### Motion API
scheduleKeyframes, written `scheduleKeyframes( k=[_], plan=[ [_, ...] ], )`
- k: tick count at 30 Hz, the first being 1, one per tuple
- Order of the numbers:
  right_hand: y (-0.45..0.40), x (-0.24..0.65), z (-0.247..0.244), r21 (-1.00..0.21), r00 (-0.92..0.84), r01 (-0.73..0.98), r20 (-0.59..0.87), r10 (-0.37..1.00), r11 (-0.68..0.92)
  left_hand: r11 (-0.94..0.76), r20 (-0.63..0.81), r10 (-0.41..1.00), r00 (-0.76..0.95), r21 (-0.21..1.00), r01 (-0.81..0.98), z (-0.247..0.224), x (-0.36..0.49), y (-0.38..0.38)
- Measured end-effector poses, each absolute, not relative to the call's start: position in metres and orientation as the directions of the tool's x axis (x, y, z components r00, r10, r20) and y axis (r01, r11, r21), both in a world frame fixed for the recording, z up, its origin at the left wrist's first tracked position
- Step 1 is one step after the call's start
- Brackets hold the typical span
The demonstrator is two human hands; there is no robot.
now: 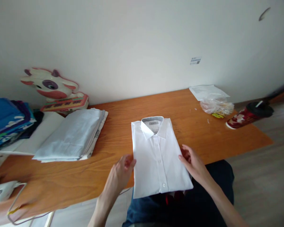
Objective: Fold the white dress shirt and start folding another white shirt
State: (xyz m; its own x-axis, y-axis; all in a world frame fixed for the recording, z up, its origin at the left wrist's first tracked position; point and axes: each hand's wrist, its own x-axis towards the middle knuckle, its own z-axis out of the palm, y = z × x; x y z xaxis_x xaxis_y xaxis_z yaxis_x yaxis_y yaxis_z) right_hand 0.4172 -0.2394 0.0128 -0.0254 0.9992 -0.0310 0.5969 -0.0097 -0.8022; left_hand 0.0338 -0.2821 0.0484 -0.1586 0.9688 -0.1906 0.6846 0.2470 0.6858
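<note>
A folded white dress shirt (pixel 157 154) lies collar away from me on the wooden table (pixel 137 110), its lower end hanging past the near edge over my lap. My left hand (pixel 119 176) holds the shirt's left edge, fingers curled under it. On the opposite side, my right hand (pixel 194 164) grips the right edge with the thumb on top.
A stack of folded pale shirts (pixel 71 135) lies at the left, with blue folded clothes (pixel 7 123) beyond it. A cartoon cow toy keyboard (pixel 56 91) leans on the wall. A plastic bag (pixel 216 105), papers (pixel 207 91) and a red cup (pixel 248 115) sit at the right.
</note>
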Motion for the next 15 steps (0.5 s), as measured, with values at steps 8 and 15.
scheduleKeyframes(
  k=[8, 15],
  plan=[
    [-0.091, 0.373, 0.000, -0.746, -0.097, 0.634, 0.185, 0.978, 0.204, 0.146, 0.040, 0.980, -0.194, 0.518, 0.843, 0.031, 0.036, -0.119],
    [-0.048, 0.372, 0.007, -0.694, -0.108, 0.714, 0.027, 0.994, 0.096, 0.175, -0.010, 0.981, -0.192, 0.461, 0.870, 0.028, 0.028, -0.091]
  ],
)
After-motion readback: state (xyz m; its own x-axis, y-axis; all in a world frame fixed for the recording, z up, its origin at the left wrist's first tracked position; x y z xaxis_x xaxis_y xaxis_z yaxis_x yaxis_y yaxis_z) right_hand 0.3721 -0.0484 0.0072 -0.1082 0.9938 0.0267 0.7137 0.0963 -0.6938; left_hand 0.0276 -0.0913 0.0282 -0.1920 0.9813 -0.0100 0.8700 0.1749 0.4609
